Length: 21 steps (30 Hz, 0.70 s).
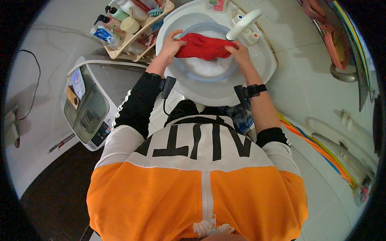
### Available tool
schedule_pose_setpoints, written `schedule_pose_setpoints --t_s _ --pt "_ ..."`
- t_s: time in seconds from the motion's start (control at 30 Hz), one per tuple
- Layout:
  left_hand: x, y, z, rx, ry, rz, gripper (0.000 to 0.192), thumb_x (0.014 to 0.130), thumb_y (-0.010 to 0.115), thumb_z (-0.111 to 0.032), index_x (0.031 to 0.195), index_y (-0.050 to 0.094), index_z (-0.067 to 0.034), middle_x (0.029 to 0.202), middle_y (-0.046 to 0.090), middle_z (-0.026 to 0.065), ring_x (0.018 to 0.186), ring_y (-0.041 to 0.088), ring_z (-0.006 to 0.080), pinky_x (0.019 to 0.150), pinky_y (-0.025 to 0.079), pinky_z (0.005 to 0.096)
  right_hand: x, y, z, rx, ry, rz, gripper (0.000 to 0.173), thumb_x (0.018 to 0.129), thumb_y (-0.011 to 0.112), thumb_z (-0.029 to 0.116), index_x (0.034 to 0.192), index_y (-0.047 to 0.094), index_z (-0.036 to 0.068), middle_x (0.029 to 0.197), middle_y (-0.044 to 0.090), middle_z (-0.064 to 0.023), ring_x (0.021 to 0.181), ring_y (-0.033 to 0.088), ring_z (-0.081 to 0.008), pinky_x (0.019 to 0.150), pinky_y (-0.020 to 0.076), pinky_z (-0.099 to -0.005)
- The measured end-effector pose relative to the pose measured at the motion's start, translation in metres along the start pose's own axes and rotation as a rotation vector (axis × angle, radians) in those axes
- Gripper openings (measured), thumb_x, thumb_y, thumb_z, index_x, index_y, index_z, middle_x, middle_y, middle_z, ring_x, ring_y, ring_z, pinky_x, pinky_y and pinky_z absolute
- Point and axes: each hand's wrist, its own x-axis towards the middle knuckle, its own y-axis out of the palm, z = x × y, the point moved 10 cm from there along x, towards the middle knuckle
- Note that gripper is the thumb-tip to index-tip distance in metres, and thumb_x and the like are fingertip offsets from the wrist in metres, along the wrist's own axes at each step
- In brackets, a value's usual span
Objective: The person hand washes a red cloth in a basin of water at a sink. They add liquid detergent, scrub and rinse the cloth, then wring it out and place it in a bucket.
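Note:
A wet-looking red cloth (205, 46) is stretched sideways between my two hands. Its left end is gripped by my left hand (171, 48), and my right hand (240, 52) pinches the right end. Beneath the cloth is a round pale-blue basin (193, 77) with white suds (209, 67) in it. The basin sits inside a white washbasin (261, 64). A white faucet (245, 24) reaches over the basin's far right edge, its spout tip close to the cloth and my right hand. Whether the cloth touches the suds is hard to tell.
A beige shelf rack (120, 49) holding pump bottles, a cup (130, 25) and a brush stands at the left. Below it is a washing machine (90, 102) with a phone (72, 98) on its lid. A bottle of pink liquid (216, 5) stands at the far rim. Coloured hoses (316, 147) run along the right.

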Motion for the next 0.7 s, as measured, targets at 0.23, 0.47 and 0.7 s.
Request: schedule_pose_setpoints --t_s 0.23,0.47,0.7 --pt "-0.004 -0.021 -0.009 -0.092 -0.021 -0.062 0.030 0.087 0.058 -0.005 0.116 0.062 0.002 0.112 0.064 0.0104 0.096 0.063 0.0194 0.086 0.050 0.0311 -0.016 -0.031 -0.008 0.784 0.183 -0.187 0.036 0.093 0.055 0.026 0.119 0.059 0.002 0.111 0.063 -0.0078 0.100 0.061 -0.0179 0.091 0.0476 -0.0331" --pt "-0.013 0.006 -0.022 -0.309 0.038 0.086 0.023 0.087 0.060 -0.005 0.109 0.065 0.000 0.103 0.068 0.0083 0.092 0.063 0.0171 0.084 0.050 0.0292 -0.004 -0.008 0.019 0.642 0.094 0.054 0.036 0.092 0.057 0.025 0.121 0.059 0.005 0.112 0.063 -0.0056 0.100 0.060 -0.0170 0.090 0.0464 -0.0320" --pt "-0.026 0.013 -0.063 0.435 0.370 -0.085 0.015 0.088 0.060 -0.005 0.099 0.069 -0.003 0.086 0.068 0.0043 0.078 0.061 0.0105 0.075 0.049 0.0258 -0.005 0.011 0.027 0.434 0.034 0.189 0.035 0.086 0.064 0.025 0.114 0.064 0.004 0.100 0.066 -0.0034 0.091 0.060 -0.0127 0.081 0.0460 -0.0265"
